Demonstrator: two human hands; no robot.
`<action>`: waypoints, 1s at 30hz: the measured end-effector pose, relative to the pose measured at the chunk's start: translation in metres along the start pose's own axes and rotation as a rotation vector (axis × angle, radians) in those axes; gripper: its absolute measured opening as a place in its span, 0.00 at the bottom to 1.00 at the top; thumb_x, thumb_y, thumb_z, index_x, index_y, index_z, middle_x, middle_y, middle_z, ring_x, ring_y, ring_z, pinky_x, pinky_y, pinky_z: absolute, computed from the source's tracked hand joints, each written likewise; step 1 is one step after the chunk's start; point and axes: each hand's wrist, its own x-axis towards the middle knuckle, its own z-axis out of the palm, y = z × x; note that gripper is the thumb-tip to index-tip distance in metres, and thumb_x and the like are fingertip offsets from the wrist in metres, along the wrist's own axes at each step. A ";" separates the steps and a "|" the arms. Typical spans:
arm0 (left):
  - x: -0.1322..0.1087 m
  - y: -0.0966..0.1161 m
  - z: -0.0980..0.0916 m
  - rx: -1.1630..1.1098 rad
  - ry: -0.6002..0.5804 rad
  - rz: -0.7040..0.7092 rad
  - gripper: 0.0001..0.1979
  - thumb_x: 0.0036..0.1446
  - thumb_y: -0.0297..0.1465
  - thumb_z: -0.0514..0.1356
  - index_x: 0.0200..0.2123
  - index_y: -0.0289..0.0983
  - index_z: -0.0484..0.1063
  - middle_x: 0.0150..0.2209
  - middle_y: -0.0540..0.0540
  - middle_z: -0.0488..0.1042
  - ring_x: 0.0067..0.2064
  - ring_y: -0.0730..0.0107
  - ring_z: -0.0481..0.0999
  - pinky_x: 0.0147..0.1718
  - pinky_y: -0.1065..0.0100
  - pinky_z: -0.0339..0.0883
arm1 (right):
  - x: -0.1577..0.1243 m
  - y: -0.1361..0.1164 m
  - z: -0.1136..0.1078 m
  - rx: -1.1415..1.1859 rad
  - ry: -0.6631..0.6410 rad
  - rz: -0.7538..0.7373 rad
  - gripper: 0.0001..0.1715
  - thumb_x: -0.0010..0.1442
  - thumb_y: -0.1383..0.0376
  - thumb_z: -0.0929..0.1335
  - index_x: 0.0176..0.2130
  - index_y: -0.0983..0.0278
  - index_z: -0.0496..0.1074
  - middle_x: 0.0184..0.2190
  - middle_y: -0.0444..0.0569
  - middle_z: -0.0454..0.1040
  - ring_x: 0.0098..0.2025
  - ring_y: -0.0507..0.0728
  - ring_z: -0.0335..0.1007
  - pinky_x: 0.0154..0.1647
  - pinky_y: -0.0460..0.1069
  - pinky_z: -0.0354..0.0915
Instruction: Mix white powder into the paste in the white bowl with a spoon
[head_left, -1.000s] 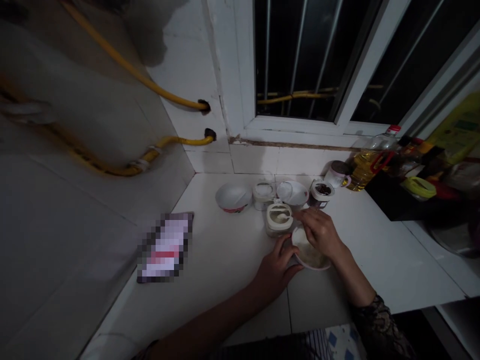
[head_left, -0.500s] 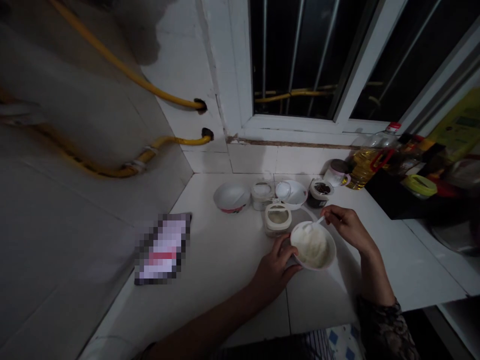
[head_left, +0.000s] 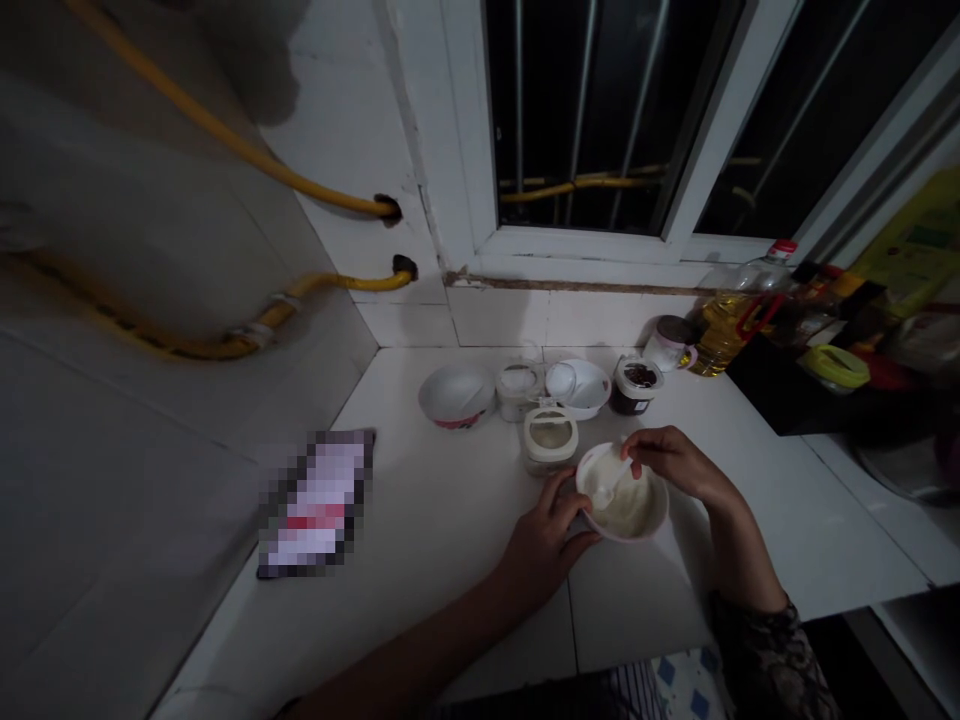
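Note:
A white bowl (head_left: 660, 515) with pale, powdery contents stands on the counter. My left hand (head_left: 546, 530) grips its left rim, thumb and fingers around the edge. Over the bowl's right side, my right hand (head_left: 667, 460) pinches the handle of a small white spoon (head_left: 609, 488), whose head dips into the contents. Just behind the bowl is a square lidded jar (head_left: 551, 445). Farther back stand a clear seasoning jar (head_left: 517, 398) with white contents, a white bowl (head_left: 596, 388) and a jar with dark contents (head_left: 634, 388).
Another bowl (head_left: 454, 395) sits at the back left. A pixelated packet (head_left: 319, 510) lies by the left wall. An oil bottle (head_left: 720, 330) and a lidded mug (head_left: 670, 343) stand at the back right, beside a black surface (head_left: 772, 390) with bottles. Yellow pipes (head_left: 330, 190) run along the wall.
My right hand has moved slightly left and down, bringing the spoon from the bowl's far rim deeper into the contents at the left. My left hand keeps its hold on the bowl.

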 end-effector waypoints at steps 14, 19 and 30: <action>0.001 0.000 0.000 -0.012 -0.001 0.009 0.08 0.59 0.31 0.59 0.42 0.41 0.64 0.56 0.41 0.58 0.46 0.64 0.73 0.41 0.64 0.72 | 0.007 0.004 -0.012 0.411 0.068 0.256 0.10 0.38 0.65 0.68 0.24 0.68 0.74 0.12 0.43 0.67 0.13 0.44 0.45 0.17 0.45 0.36; 0.000 -0.001 0.002 -0.012 0.004 0.005 0.09 0.58 0.29 0.60 0.42 0.40 0.64 0.57 0.41 0.58 0.44 0.64 0.74 0.42 0.63 0.72 | 0.009 0.003 -0.011 0.487 0.111 0.293 0.09 0.35 0.66 0.68 0.22 0.68 0.73 0.11 0.44 0.67 0.12 0.45 0.47 0.15 0.45 0.36; 0.000 0.000 0.001 -0.007 -0.006 -0.011 0.09 0.58 0.30 0.59 0.42 0.41 0.64 0.58 0.40 0.58 0.45 0.62 0.74 0.42 0.60 0.72 | 0.018 -0.007 0.001 0.626 0.328 0.164 0.13 0.39 0.62 0.71 0.27 0.67 0.72 0.16 0.44 0.69 0.12 0.45 0.50 0.13 0.44 0.43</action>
